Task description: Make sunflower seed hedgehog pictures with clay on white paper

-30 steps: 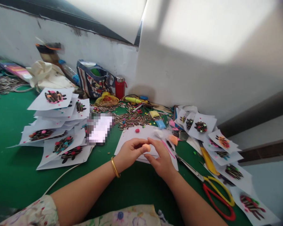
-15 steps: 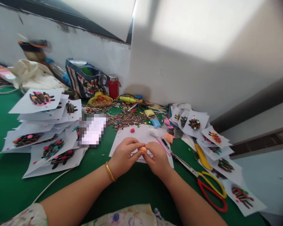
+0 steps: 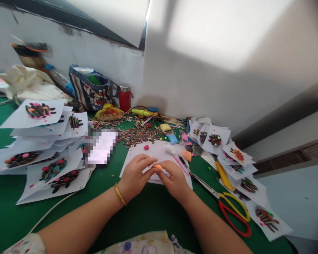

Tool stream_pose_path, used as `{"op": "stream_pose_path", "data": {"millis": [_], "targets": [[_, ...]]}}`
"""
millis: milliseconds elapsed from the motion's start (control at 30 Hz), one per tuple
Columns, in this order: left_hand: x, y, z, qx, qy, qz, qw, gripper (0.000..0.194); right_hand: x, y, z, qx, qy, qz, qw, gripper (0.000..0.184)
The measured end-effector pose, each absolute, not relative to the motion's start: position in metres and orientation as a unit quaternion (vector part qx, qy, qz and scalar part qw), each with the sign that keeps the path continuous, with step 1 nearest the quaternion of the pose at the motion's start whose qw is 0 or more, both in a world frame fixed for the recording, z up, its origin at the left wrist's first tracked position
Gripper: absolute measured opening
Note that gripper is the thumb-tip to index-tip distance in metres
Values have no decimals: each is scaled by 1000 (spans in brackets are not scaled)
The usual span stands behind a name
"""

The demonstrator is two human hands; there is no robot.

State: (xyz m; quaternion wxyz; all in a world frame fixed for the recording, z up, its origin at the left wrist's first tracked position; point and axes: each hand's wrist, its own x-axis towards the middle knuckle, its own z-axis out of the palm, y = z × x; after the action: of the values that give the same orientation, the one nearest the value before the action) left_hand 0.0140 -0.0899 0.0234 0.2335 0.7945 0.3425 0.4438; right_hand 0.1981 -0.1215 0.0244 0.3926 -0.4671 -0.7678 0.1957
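Observation:
A small orange piece of modelling clay point(image 3: 158, 167) is pinched between the fingertips of both hands. My left hand point(image 3: 137, 173) holds its left end with thumb and fingers; a gold bangle rings the wrist. My right hand point(image 3: 175, 179) grips the right end. Beneath the hands lies white paper point(image 3: 132, 152), bearing a small red clay ball point(image 3: 146, 147), a dark pen point(image 3: 183, 161) and a pink strip point(image 3: 180, 165). Close to the right hand, at the paper's edge, sits a larger orange clay lump point(image 3: 186, 155).
Scissors point(image 3: 234, 206) with red and yellow handles and a yellow-handled cutter point(image 3: 224, 176) lie to the right. Decorated cards stand in stacks at left point(image 3: 7, 120) and right point(image 3: 277, 229). Sunflower seeds point(image 3: 137, 134), a red bottle point(image 3: 124, 99) and a striped bag point(image 3: 81, 88) are behind.
The orange clay shows more between the fingertips and looks longer. My hands stay together, fingers slightly shifted. The whole view has swung a little to the right.

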Motion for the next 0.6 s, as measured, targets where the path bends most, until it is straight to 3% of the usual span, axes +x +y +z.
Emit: {"op": "stream_pose_path", "data": {"millis": [100, 233, 367, 500, 600], "targets": [[13, -89, 21, 810, 330, 438, 206, 33, 197, -122, 25, -480, -769, 171, 387, 14], [15, -89, 23, 808, 325, 445, 209, 15, 194, -123, 22, -483, -767, 167, 388, 12], [15, -92, 27, 788, 332, 463, 234, 13, 194, -123, 23, -474, -751, 205, 412, 30], [13, -93, 27, 794, 319, 454, 249, 21, 194, -123, 27, -446, -767, 236, 396, 21], [13, -92, 25, 806, 304, 446, 244, 33, 193, -122, 26, -462, -777, 195, 381, 18]]}}
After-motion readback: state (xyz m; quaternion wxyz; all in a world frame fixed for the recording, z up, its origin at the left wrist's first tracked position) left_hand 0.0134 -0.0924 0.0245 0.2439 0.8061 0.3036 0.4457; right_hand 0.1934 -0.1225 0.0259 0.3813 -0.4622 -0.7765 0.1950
